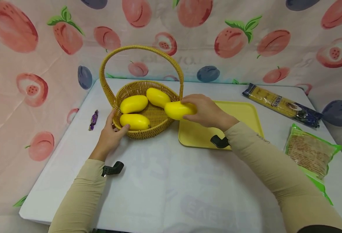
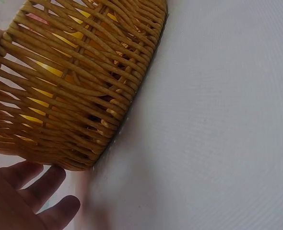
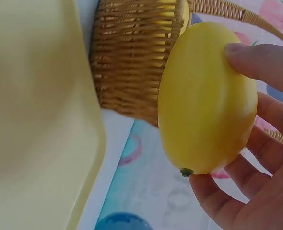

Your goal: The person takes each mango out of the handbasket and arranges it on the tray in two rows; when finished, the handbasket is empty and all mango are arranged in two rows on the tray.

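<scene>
A wicker basket [image 1: 147, 133] with a tall arched handle stands at the left of the table. My left hand [image 1: 110, 137] grips its left front rim, thumb over the edge and fingers along the outer wall. Three yellow mangoes lie inside, one of them a mango [image 1: 134, 121] near the front. My right hand [image 1: 204, 110] holds another yellow mango [image 3: 206, 100] at the basket's right rim, partly over it. In the right wrist view the thumb presses one side and the fingers curl round the other. A yellow tray [image 1: 220, 145] lies below that hand.
A purple-wrapped candy [image 1: 93, 120] lies left of the basket. At the right are a long packet of pasta [image 1: 281, 104] and a green-edged clear bag [image 1: 311, 150]. A fruit-print cloth [image 1: 188, 32] hangs behind the white table [image 1: 165, 194].
</scene>
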Motion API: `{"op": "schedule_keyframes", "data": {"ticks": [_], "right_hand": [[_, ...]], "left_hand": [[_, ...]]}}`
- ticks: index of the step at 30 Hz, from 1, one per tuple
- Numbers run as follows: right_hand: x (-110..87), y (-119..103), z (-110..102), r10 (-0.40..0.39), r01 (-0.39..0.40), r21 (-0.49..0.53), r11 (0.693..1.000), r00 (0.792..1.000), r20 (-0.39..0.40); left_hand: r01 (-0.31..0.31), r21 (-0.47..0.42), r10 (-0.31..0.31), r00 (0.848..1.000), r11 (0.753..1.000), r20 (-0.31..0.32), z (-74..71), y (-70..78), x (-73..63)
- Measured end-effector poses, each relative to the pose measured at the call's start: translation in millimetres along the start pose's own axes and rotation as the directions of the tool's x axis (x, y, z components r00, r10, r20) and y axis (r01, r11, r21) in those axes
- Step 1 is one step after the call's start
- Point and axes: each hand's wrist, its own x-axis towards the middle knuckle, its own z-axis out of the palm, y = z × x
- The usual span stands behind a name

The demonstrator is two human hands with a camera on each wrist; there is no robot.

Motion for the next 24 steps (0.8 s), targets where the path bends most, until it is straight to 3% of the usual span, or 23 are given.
{"op": "schedule_keyframes", "data": {"ticks": [24], "right_hand": [[-17.7,44.5,-5.2,0.107,-0.108,0.042,0.993,0.994,0.02]], "left_hand": [[0.003,-0.004,-0.003,1.0,1.0,0.0,-0.1,0.3,-0.7]]}}
